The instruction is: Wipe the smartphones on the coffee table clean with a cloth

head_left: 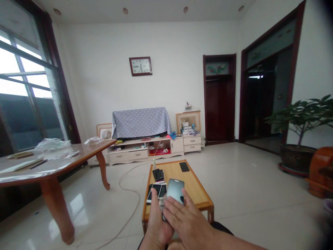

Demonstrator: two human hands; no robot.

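Above the near end of the low wooden table, I hold a smartphone tilted, its grey, glossy face up. My left hand supports it from below, closed around its lower left side with the thumb raised. My right hand lies across the lower part of the phone, fingers pressed together and thumb by the right edge. Under its fingertips a crumpled whitish tissue peeks out, mostly covered. White-framed phones lie on the table just beyond my left thumb. Behind them is a stack of dark phones.
One black phone lies at the far right of the low table. A small bottle stands at its far left corner. A cable runs over the floor. The larger table at left carries plastic bags.
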